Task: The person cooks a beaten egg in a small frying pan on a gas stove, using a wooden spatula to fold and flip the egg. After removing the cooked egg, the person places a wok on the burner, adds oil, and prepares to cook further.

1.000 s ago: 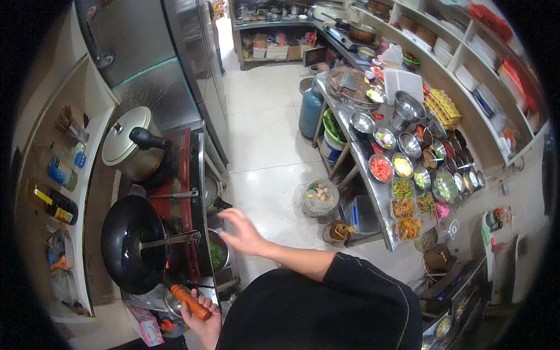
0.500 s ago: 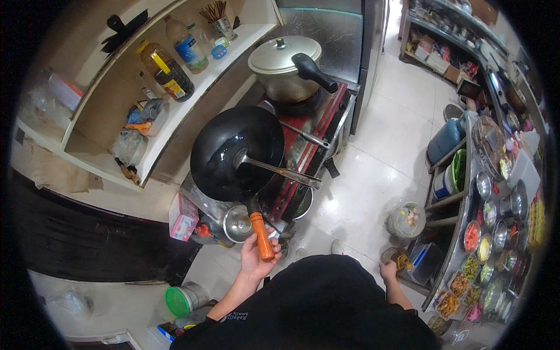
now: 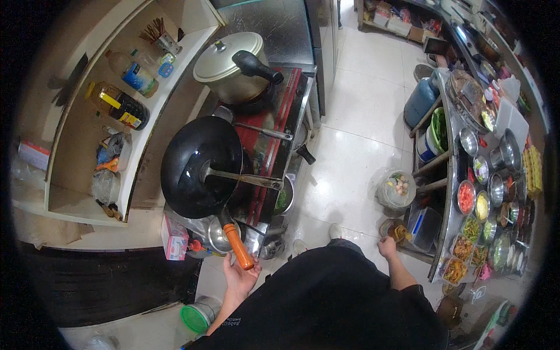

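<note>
A black wok (image 3: 201, 166) with an orange wooden handle (image 3: 238, 246) rests on the stove, tilted a little toward me. In it lies a metal ladle (image 3: 245, 179), its handle reaching over the wok's right rim. My left hand (image 3: 240, 280) is just under the end of the wok handle, fingers spread and not wrapped round it; whether it touches the wood I cannot tell. On the right, my right hand (image 3: 387, 247) is closed beside a clear round container with brown contents (image 3: 394, 229). What its fingers hold, if anything, is hidden.
A lidded pressure cooker (image 3: 230, 67) stands on the far burner, with a second ladle (image 3: 259, 129) between it and the wok. Bottles (image 3: 125, 108) line the left shelf. At right, a counter carries bowls of cut food (image 3: 466, 197); a clear bucket (image 3: 395, 189) sits on the floor.
My left hand has loosened from the wok handle and dropped slightly below it, fingers spreading. My view has shifted, so the stove appears farther left. My right hand stays closed.
</note>
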